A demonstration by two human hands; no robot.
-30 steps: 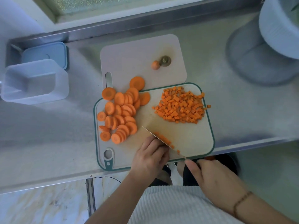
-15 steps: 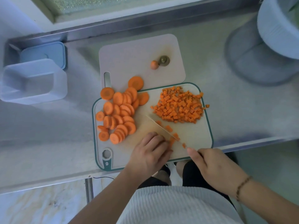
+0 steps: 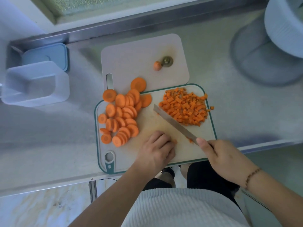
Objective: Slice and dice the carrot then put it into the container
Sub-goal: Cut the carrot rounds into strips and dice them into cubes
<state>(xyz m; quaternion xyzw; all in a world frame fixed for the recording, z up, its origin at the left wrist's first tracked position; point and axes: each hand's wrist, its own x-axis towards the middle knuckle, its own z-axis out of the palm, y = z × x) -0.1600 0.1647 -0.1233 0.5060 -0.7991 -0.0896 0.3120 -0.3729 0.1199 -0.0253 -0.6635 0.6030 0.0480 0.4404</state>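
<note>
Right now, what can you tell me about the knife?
The knife has a long, narrow, silvery blade that looks like metal. It lies slantwise over the green-rimmed cutting board, its tip pointing up and left, right against the near edge of the diced carrot pile. The right hand grips its handle, which the fingers hide. A few orange bits sit by the blade near the hand.
</note>
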